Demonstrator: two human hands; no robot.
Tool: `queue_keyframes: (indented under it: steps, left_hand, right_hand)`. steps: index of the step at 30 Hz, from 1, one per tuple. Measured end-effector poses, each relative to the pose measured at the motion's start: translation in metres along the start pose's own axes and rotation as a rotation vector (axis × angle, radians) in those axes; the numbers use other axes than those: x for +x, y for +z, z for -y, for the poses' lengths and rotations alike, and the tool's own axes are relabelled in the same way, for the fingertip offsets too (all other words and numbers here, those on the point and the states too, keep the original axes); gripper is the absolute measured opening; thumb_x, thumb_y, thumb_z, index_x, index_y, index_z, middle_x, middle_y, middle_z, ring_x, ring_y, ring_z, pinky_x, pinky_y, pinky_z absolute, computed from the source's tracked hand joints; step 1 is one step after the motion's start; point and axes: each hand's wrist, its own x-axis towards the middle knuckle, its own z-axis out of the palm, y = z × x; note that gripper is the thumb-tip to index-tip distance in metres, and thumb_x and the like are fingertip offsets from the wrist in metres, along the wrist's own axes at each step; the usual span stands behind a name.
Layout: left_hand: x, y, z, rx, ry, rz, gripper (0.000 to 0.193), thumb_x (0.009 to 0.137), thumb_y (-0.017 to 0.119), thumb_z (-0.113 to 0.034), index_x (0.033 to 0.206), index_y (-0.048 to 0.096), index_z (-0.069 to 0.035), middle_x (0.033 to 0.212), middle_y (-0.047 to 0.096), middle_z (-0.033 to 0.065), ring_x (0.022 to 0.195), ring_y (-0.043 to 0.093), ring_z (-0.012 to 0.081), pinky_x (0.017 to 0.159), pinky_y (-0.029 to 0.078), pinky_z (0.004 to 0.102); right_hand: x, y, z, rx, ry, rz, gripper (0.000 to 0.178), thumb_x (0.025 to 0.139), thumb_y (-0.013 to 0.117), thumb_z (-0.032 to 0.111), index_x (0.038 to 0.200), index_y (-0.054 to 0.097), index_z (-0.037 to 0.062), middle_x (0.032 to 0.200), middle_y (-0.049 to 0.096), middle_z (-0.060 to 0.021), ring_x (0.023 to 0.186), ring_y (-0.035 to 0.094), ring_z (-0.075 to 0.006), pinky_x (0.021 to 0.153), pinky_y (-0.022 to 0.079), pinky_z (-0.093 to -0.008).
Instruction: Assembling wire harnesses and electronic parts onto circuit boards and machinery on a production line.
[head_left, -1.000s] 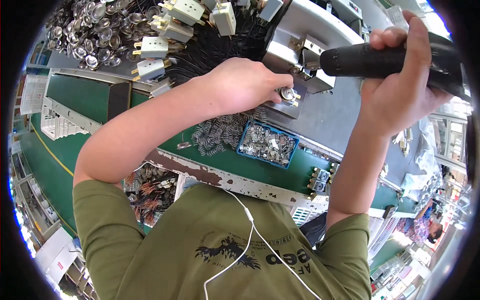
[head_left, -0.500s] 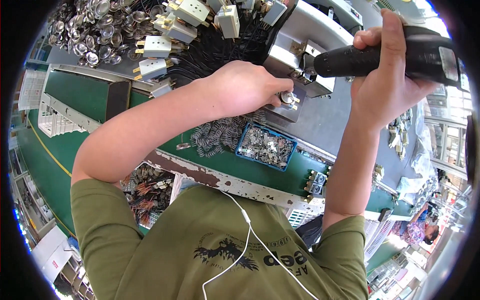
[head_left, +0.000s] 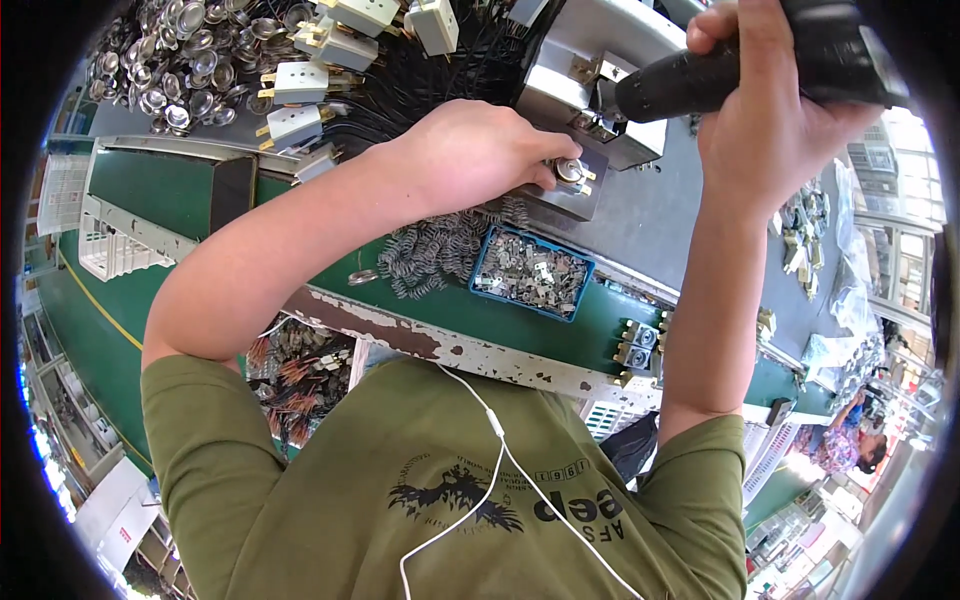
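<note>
My left hand (head_left: pixel 480 145) is closed, thumb and forefinger at the edge of a small socket part with a round metal cap (head_left: pixel 571 171) and brass prongs. That part sits on a dark metal block (head_left: pixel 570 200). My right hand (head_left: pixel 755 135) is wrapped round a black power screwdriver (head_left: pixel 685 92), held nearly level above the bench. Its front end points left, beside a silver metal fixture (head_left: pixel 640 138); whether the tip touches the fixture I cannot tell. Close to my left forearm lie a pile of springs (head_left: pixel 425 255) and a blue tray (head_left: pixel 530 272) of small metal clips.
White sockets with brass prongs (head_left: pixel 300 82) and black cables lie at the far left, beside a heap of round metal caps (head_left: pixel 190 65). Several small socket parts (head_left: pixel 636 345) stand near the bench edge (head_left: pixel 480 365). Brass pieces (head_left: pixel 803 230) and clear plastic lie right.
The view has shifted, so the bench sits slightly higher. The screwdriver's rear end and my right hand have risen in the picture. My left hand stays at the socket part, whose cap shows more.
</note>
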Motion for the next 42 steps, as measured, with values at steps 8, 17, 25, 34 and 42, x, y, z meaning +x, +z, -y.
queue_keyframes:
  steps: [8, 17, 25, 34, 42]
  left_hand:
    - [0.001, 0.000, -0.002, -0.047, -0.052, -0.008, 0.029, 0.091, 0.060, -0.029, 0.118, 0.064, -0.019, 0.093, 0.073, 0.0057, 0.084, 0.070, 0.0280, 0.073, 0.056, 0.0406]
    - [0.006, -0.005, -0.002, -0.028, -0.084, 0.056, 0.033, 0.091, 0.061, -0.034, 0.120, 0.063, -0.019, 0.096, 0.072, 0.0087, 0.088, 0.069, 0.0294, 0.076, 0.055, 0.0421]
    - [0.005, -0.010, -0.008, -0.005, -0.115, 0.094, 0.034, 0.090, 0.062, -0.035, 0.121, 0.062, -0.020, 0.096, 0.071, 0.0089, 0.088, 0.069, 0.0293, 0.077, 0.055, 0.0421]
    - [0.006, -0.008, -0.006, -0.016, -0.114, 0.102, 0.033, 0.091, 0.063, -0.034, 0.121, 0.060, -0.021, 0.098, 0.071, 0.0092, 0.088, 0.069, 0.0309, 0.077, 0.055, 0.0433]
    - [-0.001, -0.021, -0.005, -0.090, -0.018, 0.204, 0.032, 0.095, 0.055, -0.031, 0.120, 0.055, -0.011, 0.089, 0.068, 0.0187, 0.083, 0.067, 0.0388, 0.072, 0.051, 0.0498]
  right_hand:
    - [0.000, -0.023, 0.003, 0.259, -0.029, 0.161, 0.015, 0.087, 0.065, -0.005, 0.098, 0.056, -0.0096, 0.066, 0.063, -0.0150, 0.053, 0.061, -0.0189, 0.051, 0.052, -0.0332]
    - [-0.035, -0.022, 0.012, -0.027, 0.208, -0.007, 0.016, 0.091, 0.065, 0.006, 0.102, 0.059, -0.0032, 0.066, 0.059, -0.0066, 0.049, 0.054, -0.0121, 0.049, 0.045, -0.0235]
    - [-0.039, -0.016, 0.008, 0.023, 0.209, -0.044, 0.017, 0.091, 0.066, 0.006, 0.103, 0.058, -0.0034, 0.062, 0.056, -0.0056, 0.049, 0.053, -0.0125, 0.049, 0.044, -0.0239]
    - [-0.036, -0.012, 0.001, 0.014, 0.160, 0.033, 0.022, 0.091, 0.069, 0.010, 0.104, 0.057, -0.0028, 0.062, 0.056, -0.0051, 0.050, 0.054, -0.0126, 0.051, 0.045, -0.0244]
    - [-0.040, -0.013, -0.006, 0.050, 0.090, 0.132, 0.023, 0.091, 0.069, 0.011, 0.106, 0.058, -0.0020, 0.061, 0.055, -0.0039, 0.051, 0.055, -0.0132, 0.050, 0.045, -0.0243]
